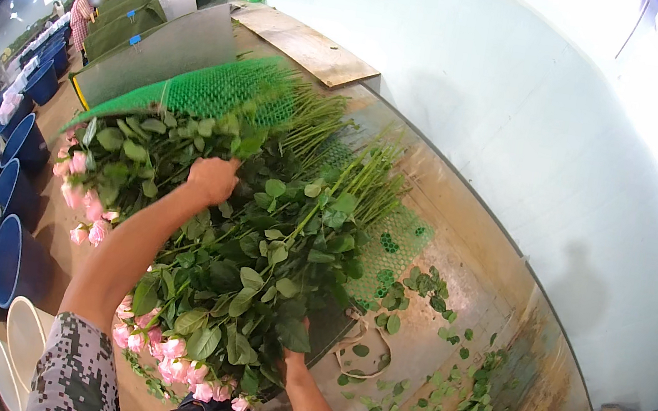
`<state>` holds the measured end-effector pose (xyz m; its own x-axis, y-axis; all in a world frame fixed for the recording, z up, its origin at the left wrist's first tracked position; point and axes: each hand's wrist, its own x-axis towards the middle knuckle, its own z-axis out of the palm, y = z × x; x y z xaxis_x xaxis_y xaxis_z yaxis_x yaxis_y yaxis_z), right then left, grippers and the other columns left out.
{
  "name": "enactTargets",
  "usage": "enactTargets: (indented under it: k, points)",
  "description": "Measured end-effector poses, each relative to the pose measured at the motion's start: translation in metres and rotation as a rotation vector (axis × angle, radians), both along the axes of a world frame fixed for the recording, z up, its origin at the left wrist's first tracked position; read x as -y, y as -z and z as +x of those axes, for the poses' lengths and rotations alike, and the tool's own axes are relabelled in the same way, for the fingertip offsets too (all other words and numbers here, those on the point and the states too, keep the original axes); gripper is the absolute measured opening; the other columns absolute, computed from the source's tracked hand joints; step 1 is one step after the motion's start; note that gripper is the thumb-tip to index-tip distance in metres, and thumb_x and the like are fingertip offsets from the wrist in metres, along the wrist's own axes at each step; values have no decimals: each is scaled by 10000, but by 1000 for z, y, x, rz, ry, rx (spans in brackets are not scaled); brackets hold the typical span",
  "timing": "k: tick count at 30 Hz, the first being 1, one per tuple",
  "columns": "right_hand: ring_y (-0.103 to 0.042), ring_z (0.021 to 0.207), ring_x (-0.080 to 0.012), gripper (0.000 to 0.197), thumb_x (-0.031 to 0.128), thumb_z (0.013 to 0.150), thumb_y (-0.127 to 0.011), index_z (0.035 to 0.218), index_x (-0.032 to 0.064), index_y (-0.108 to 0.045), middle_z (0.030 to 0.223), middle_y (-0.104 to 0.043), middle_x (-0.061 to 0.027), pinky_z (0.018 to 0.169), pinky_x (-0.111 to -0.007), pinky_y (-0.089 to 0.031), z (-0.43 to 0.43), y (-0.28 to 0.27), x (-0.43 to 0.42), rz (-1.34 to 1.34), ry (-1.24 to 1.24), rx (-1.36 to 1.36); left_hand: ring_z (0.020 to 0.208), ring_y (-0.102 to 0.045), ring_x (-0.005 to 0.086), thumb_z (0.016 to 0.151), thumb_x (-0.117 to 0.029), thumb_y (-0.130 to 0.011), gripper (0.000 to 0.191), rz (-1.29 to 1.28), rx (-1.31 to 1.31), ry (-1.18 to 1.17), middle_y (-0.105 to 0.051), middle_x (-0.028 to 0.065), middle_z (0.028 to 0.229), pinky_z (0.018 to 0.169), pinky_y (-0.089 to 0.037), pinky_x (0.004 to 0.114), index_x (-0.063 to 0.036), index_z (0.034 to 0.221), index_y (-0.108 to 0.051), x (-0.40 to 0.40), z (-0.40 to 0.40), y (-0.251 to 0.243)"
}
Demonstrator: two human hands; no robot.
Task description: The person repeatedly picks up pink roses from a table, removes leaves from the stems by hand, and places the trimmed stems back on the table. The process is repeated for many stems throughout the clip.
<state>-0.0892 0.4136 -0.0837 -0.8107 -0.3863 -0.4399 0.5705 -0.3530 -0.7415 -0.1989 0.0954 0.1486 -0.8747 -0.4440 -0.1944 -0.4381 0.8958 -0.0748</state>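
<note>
A large mass of pink roses lies before me, with blooms (174, 366) towards my body and the left, and cut green stems (379, 187) towards the wall. My left hand (213, 180) is curled into the leaves (267, 197) in the middle of the mass, closed around rose stems; its fingertips are hidden in foliage. At the near right side of the bunch, my right hand (294, 355) reaches in under the leaves. Foliage covers most of its fingers, so its grip is not visible. Green plastic mesh (219, 89) covers the far part of the roses, and more mesh (388, 258) lies beneath the stems.
Loose leaves (459, 400) and a beige strap (365, 371) lie on the worn table (411, 337). Upright grey and green dividers (161, 49) stand beyond. Blue buckets (6, 261) and cream buckets (24, 330) line the left. A person (81, 16) stands farther off. A pale wall (478, 88) bounds the right.
</note>
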Motion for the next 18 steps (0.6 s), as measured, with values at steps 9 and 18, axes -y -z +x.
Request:
enactTargets:
  k: [9,18]
  points:
    - [-653,1017,-249,448,402,1031,-452,1295,64,-580,1152,-661,-118,846,-429,-544,5,-45,-18,-141,-90,292,986,-590,457,1006,-423,-460,470,403,-174,32,-603,281,1130,797,-476,556,-21,1231,-552,-58,79,36]
    - [-593,1113,-219,572,509,994,-491,1356,67,-528,1276,-600,-90,949,-374,-483,-19,-123,-18,-328,-122,273,872,-598,486,1030,-395,-384,494,397,124,277,-642,281,892,785,-483,533,27,937,-624,-49,76,35]
